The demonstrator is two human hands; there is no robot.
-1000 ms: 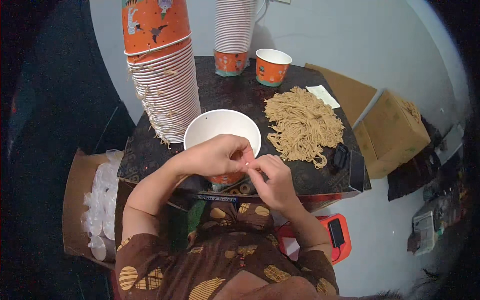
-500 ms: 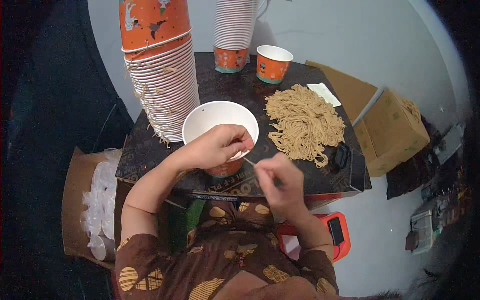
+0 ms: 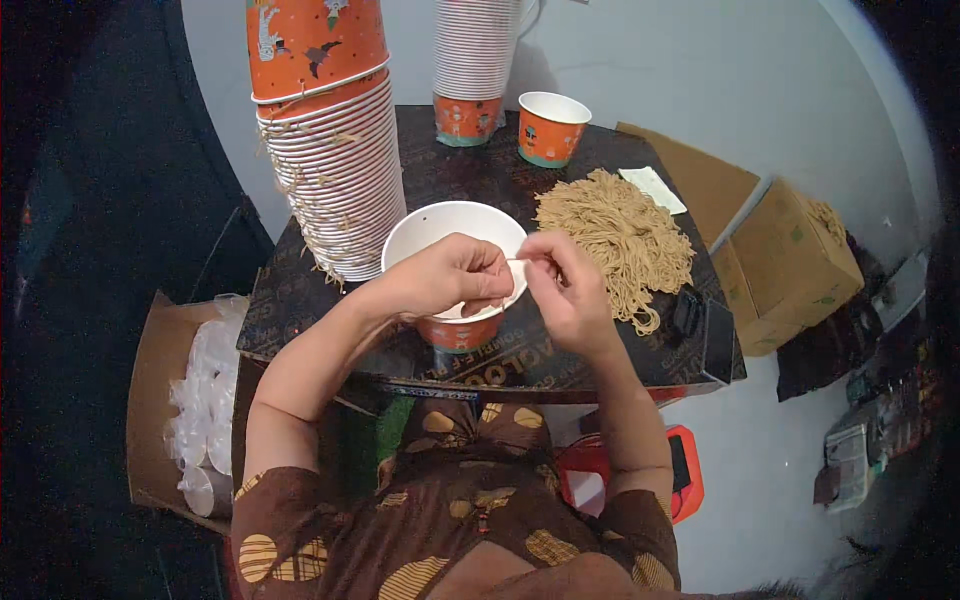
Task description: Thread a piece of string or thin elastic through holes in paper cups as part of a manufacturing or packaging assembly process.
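A white-lined orange paper bucket (image 3: 455,222) stands upright at the table's front, with a small hole near its rim. My left hand (image 3: 450,278) reaches over the opening, its thumb and fingers pinched together at the right side of the rim. Close beside it, my right hand (image 3: 572,290) is pinched too, just above that rim. A thin stretch of tan cord (image 3: 514,260) shows between the two sets of fingertips; the rest is hidden by my fingers. Right of the bucket lies a heap of cut tan cords (image 3: 615,240).
A tall stack of nested buckets (image 3: 335,170), with cords on their sides, rises at left. Behind stand another stack (image 3: 468,60) and a single bucket (image 3: 552,130). Cardboard boxes (image 3: 795,270) sit right of the dark table (image 3: 300,315); another carton (image 3: 150,420) holds plastic-wrapped goods at lower left.
My right hand has moved up from below the rim to beside my left fingertips, carrying the cord. My left hand and the bucket have shifted slightly right in view.
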